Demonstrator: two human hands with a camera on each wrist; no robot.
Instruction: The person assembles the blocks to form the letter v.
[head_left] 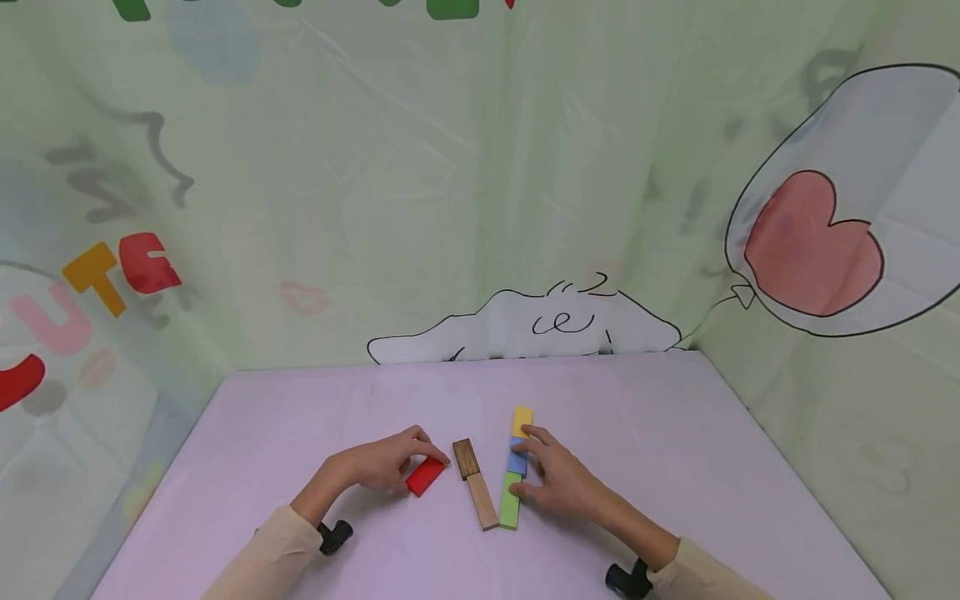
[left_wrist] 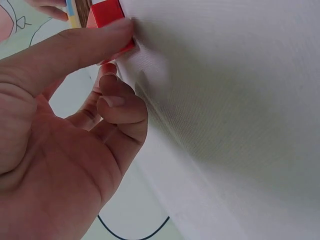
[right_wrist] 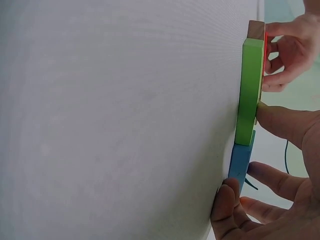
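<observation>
In the head view, my left hand point(head_left: 386, 462) pinches a small red block point(head_left: 425, 477), with the thumb and a fingertip at its two ends. The left wrist view shows the red block point(left_wrist: 106, 13) partly behind the thumb. My right hand point(head_left: 562, 475) rests its spread fingertips along a line of a yellow block point(head_left: 522, 416), a blue block point(head_left: 517, 462) and a green block point(head_left: 509, 504). Its thumb touches the green block point(right_wrist: 250, 90) in the right wrist view, with fingers at the blue block point(right_wrist: 240, 160). Between the hands lie a dark brown block point(head_left: 465, 458) and a light wood block point(head_left: 482, 502), end to end.
The blocks lie on a pale lilac tabletop point(head_left: 637, 417). Printed curtains point(head_left: 420, 183) stand behind the table and at both sides. The light wood and green blocks meet at their near ends in a narrow V.
</observation>
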